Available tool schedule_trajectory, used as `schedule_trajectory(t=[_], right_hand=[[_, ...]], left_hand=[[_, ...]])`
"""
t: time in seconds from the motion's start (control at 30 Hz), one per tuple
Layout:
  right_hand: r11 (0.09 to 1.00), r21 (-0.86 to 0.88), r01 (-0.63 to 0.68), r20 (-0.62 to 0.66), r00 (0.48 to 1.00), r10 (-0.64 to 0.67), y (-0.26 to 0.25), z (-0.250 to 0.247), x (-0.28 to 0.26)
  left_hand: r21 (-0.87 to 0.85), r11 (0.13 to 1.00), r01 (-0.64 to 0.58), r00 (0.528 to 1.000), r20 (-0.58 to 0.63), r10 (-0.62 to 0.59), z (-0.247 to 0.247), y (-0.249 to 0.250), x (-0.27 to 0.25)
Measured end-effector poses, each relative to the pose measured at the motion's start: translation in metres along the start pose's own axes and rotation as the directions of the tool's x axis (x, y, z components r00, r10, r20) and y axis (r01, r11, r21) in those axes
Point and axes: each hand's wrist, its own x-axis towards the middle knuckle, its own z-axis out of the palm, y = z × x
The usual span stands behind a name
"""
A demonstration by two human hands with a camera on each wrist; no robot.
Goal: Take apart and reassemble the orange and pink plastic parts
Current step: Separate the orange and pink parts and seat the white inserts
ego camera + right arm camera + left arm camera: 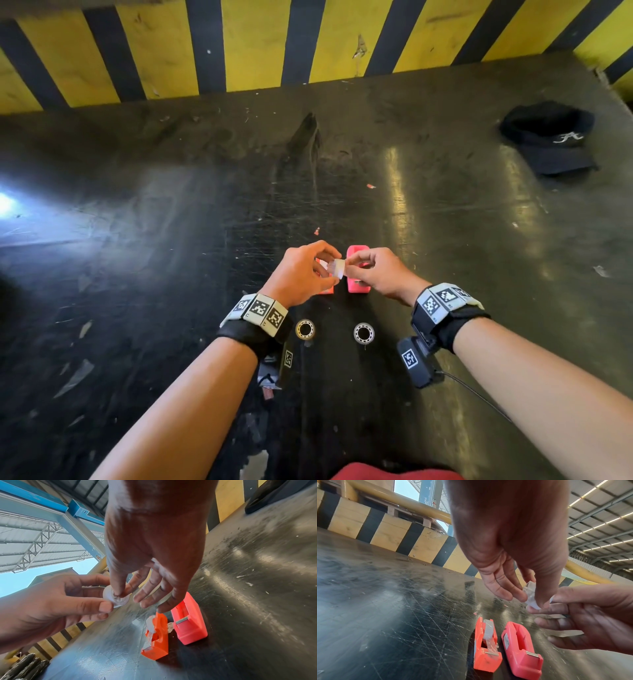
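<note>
Head view hides what wrist views show: both hands' fingers [106, 606] pinching a clear spool [116, 599] above orange dispenser [486, 647].

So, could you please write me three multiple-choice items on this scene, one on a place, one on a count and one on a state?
1. Where does the black cap lie?
A. On the table's far right
B. Between the two dispensers
C. Under the left hand

2. How many metal bearing rings lie on the table near the wrists?
A. One
B. Two
C. Four

3. What state is the pink dispenser in?
A. Loaded with tape
B. Empty of tape
C. Held in the air

Answers:
1. A: the head view shows it far right, away from the hands.
2. B: one ring and another lie side by side.
3. B: its cradle is bare, while the orange dispenser has tape in it, and the left hand and right hand hold a small clear spool together.
</note>
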Motion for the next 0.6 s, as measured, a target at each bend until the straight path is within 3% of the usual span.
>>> schedule_trajectory(t=[0.27, 0.37, 0.47, 0.6], right_hand=[[0.997, -0.076, -0.027, 0.022, 0.999, 0.029, 0.017, -0.013, 0.003], [0.991, -0.089, -0.105, -0.002, 0.994, 0.105, 0.028, -0.025, 0.002], [0.98, -0.145, -0.135, -0.005, 0.991, 0.136, 0.036, -0.029, 0.001], [0.971, -0.194, -0.143, 0.022, 0.988, 0.15, 0.043, -0.025, -0.002]], left_hand=[[0.123, 0.992, 0.008, 1.0, -0.011, -0.007, 0.0, -0.007, -0.004], [0.337, 0.941, 0.02, 0.993, 0.106, -0.059, 0.014, -0.009, -0.011], [0.495, 0.868, 0.034, 0.956, 0.237, -0.173, 0.047, -0.015, -0.025], [0.606, 0.795, 0.028, 0.93, 0.276, -0.244, 0.079, -0.029, -0.035]])
